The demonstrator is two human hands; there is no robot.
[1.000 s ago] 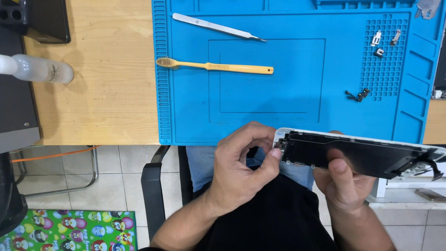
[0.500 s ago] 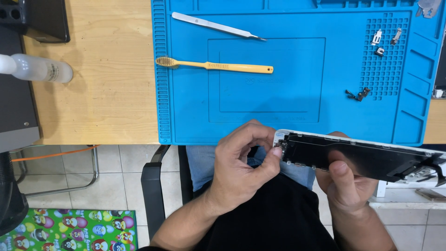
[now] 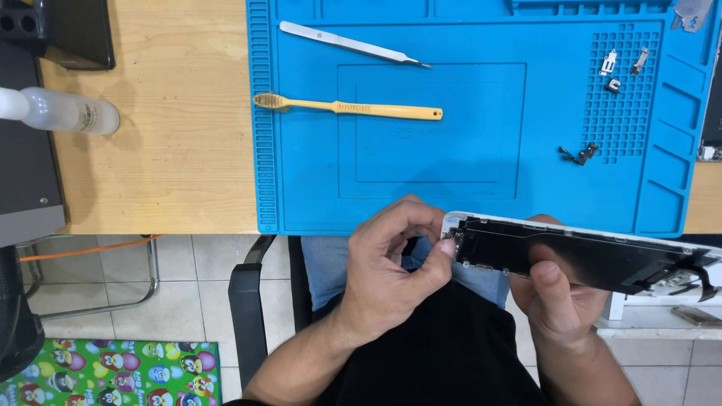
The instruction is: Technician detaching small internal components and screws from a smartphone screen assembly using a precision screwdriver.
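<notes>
Right hand (image 3: 553, 289) grips the opened phone (image 3: 579, 256); left hand (image 3: 395, 259) pinches its end.

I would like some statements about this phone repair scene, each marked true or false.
1. The right hand holds the opened phone. True.
2. The left hand pinches at the phone's end. True.
3. The yellow brush lies on the bare wood. False: it lies on the blue mat.
4. The tweezers are in the left hand. False: they lie on the mat.
5. Small metal parts rest on the mat. True.
</notes>
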